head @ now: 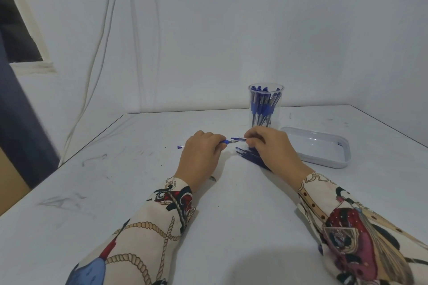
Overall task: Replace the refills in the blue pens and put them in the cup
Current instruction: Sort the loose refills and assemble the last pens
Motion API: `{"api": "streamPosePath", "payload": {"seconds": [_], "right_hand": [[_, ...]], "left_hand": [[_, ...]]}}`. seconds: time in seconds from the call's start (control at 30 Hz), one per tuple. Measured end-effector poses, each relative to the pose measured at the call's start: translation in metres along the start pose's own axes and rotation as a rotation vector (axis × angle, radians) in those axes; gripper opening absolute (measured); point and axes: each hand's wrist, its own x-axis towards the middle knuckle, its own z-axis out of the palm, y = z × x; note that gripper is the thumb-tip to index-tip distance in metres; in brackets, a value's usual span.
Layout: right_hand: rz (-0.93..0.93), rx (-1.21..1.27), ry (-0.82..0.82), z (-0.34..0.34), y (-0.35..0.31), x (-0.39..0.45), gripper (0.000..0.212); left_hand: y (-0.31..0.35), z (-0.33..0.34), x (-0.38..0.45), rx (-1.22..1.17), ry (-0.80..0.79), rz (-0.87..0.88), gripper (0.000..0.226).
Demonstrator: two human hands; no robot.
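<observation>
Holding a blue pen (223, 141) across my body, I have my left hand (201, 157) curled round its barrel, the capped tail sticking out past my knuckles to the left and the metal tip pointing right. My right hand (272, 146) pinches a blue cap (238, 139) just off that tip, so I judge the refill is already in and I am at the capping step; whether cap and tip touch yet I cannot tell. The next move calls for lining the cap up straight with the tip and pressing it home, then carrying the pen over to the cup. Under my right palm, partly hidden, lies a bundle of dark blue refills (249, 154), resting on the white table (139, 192), which is scuffed with grey marks. Just right of my hand sits a shallow clear plastic tray (333, 162), which looks nearly bare. Behind my right hand, near the far edge, stands the clear cup (265, 106), already holding many blue pens upright, so I take the job to be well along. Beyond the table is a plain white wall (231, 41) with white cables (102, 37) hanging down it at the left, and a dark opening at the far left.
</observation>
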Motion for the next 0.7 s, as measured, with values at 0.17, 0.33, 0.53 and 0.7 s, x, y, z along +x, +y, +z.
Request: {"api": "streamPosePath", "payload": {"seconds": [0.17, 0.33, 0.53, 0.7], "right_hand": [[0.039, 0.020, 0.023, -0.0039, 0.0011, 0.0013, 0.016], [0.042, 0.072, -0.002, 0.0029, 0.0003, 0.0025, 0.013], [0.146, 0.282, 0.010, 0.0010, 0.0010, 0.0012, 0.020], [0.145, 0.297, 0.029, 0.0014, 0.0012, 0.0015, 0.011]], "left_hand": [[0.0006, -0.0007, 0.0001, -0.014, 0.024, 0.003, 0.023], [0.0040, 0.0020, -0.0010, -0.020, 0.003, 0.033, 0.027], [0.0058, 0.0019, -0.0008, -0.031, 0.032, 0.055, 0.024], [0.0079, 0.0016, 0.0010, -0.044, 0.039, 0.050, 0.025]]}}
